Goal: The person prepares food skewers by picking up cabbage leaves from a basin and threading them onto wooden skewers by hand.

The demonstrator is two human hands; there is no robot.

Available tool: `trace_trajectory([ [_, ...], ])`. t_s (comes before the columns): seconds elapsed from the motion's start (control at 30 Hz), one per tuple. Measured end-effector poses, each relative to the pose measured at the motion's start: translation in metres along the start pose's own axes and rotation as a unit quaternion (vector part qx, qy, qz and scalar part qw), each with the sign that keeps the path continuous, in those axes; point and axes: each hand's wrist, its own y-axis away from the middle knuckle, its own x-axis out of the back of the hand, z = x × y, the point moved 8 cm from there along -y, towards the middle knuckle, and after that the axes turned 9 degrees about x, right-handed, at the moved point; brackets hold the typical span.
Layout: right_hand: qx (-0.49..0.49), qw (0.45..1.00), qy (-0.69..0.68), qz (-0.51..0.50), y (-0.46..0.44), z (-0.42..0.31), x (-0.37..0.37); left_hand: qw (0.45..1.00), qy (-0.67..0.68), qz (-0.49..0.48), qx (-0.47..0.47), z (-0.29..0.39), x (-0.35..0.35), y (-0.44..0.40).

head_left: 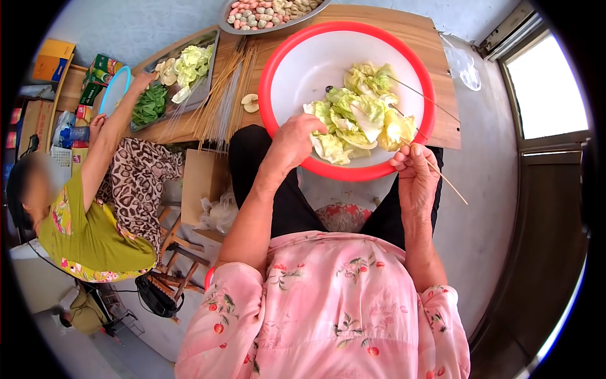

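In front of me a large white basin [300,72] with a red rim holds torn pale-green lettuce leaves [344,117]. Over its left side, my left hand [290,144] has its fingers curled at the edge of a leaf; the fingertips are partly hidden. My right hand [415,167], at the near right rim, pinches a thin wooden skewer [449,186]. A yellowish lettuce leaf [398,130] sits at that skewer's upper end, just beyond my fingers. Another skewer [429,100] runs from the leaves across the right rim.
Loose skewers [230,91] lie left of the basin, beside a pale round slice [250,103]. A metal tray [205,82] holds lettuce, dark greens and slices. Behind is a metal bowl [226,26] of small pink and speckled pieces. At left, a co-worker [95,227] reaches to the tray.
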Motion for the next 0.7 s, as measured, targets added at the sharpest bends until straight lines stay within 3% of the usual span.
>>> trace_trajectory([
  [0.07, 0.000, 1.000, -0.001, 0.001, 0.000, 0.000, -0.001, 0.973, -0.201, -0.012, -0.114, 0.025, -0.017, 0.006],
  [0.23, 0.000, 1.000, -0.009, 0.010, -0.002, -0.002, 0.002, 0.963, -0.217, -0.100, -0.128, 0.023, -0.039, -0.003],
  [0.3, -0.002, 1.000, -0.015, 0.011, -0.003, -0.001, 0.004, 0.955, -0.211, -0.184, -0.094, 0.011, -0.051, -0.005],
  [0.43, -0.004, 1.000, -0.021, 0.022, -0.002, -0.003, 0.006, 0.971, -0.147, -0.125, -0.142, 0.011, -0.050, -0.006],
  [0.5, -0.006, 1.000, -0.019, 0.022, -0.002, -0.003, 0.005, 0.982, -0.143, -0.114, -0.046, -0.002, -0.048, -0.018],
  [0.53, -0.008, 1.000, -0.018, 0.021, -0.002, -0.003, 0.004, 0.982, -0.144, -0.112, -0.047, -0.001, -0.045, -0.020],
  [0.6, -0.009, 1.000, -0.014, 0.017, -0.003, -0.003, 0.004, 0.986, 0.115, -0.100, 0.066, -0.011, -0.032, -0.026],
  [0.63, -0.012, 1.000, -0.009, 0.015, -0.002, -0.003, 0.004, 0.986, 0.115, -0.099, 0.064, -0.009, -0.030, -0.025],
  [0.7, -0.013, 1.000, -0.008, 0.015, -0.002, -0.004, 0.002, 0.908, 0.371, -0.121, 0.152, -0.012, -0.029, -0.021],
])
